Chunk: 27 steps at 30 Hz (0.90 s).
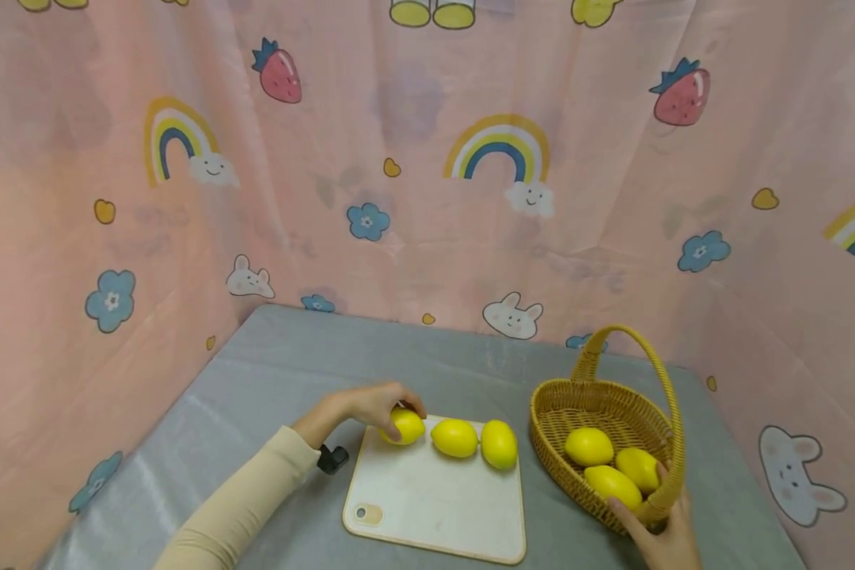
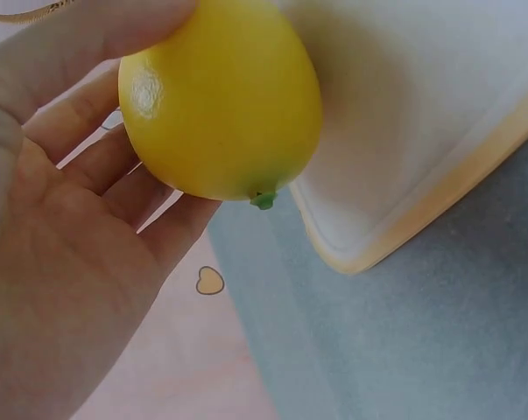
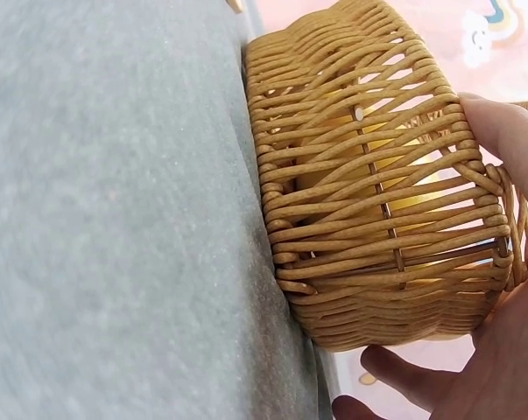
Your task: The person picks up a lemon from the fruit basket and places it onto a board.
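My left hand (image 1: 379, 405) pinches a yellow lemon (image 1: 408, 426) between thumb and fingers at the back left corner of a white cutting board (image 1: 435, 499). In the left wrist view the lemon (image 2: 220, 101) shows its green tip beside the board's corner. Two more lemons (image 1: 454, 438) (image 1: 499, 445) lie on the board's back right part. At the right, my right hand (image 1: 663, 534) grips the near rim of a wicker basket (image 1: 563, 475), thumb over the edge. Several lemons (image 1: 589, 446) lie inside it. The right wrist view has the basket's woven side (image 3: 377, 192) beside the hand (image 3: 500, 350).
A grey cloth (image 1: 292, 348) covers the table under the board and basket. The basket's tall arched handle (image 1: 666, 380) rises above its right side. A pink patterned curtain (image 1: 413, 261) hangs behind the table and along both sides.
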Each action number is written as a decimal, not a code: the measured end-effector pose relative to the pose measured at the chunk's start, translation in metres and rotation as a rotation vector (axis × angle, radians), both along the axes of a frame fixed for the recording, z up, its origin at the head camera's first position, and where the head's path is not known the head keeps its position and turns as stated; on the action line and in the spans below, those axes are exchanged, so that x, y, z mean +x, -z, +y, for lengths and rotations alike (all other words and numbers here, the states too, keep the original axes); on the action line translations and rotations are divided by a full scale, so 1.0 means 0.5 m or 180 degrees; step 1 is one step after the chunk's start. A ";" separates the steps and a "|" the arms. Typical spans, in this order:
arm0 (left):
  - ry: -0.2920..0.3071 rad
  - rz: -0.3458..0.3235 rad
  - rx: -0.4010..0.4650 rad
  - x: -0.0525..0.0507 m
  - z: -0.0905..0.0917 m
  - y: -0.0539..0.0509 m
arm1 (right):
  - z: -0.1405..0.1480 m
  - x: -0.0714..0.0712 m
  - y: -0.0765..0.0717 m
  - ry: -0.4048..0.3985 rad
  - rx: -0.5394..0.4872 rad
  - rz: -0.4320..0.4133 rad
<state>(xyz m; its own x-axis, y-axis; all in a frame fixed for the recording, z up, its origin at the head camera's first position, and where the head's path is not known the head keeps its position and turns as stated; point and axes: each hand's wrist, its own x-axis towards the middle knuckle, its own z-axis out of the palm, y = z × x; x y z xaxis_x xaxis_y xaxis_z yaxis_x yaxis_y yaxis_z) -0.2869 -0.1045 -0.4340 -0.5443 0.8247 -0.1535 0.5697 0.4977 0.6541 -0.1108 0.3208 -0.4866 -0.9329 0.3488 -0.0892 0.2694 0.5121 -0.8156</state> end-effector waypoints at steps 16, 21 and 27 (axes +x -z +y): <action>0.0088 0.0133 -0.0051 0.009 0.005 0.005 | 0.001 0.003 -0.003 -0.0035 -0.0002 0.0014; 0.0126 0.0152 -0.0042 0.008 0.006 0.008 | 0.001 0.002 -0.002 -0.0034 0.0048 0.0069; 0.0114 0.0150 -0.0011 0.007 0.009 0.011 | 0.001 0.005 0.002 -0.0025 0.0020 0.0081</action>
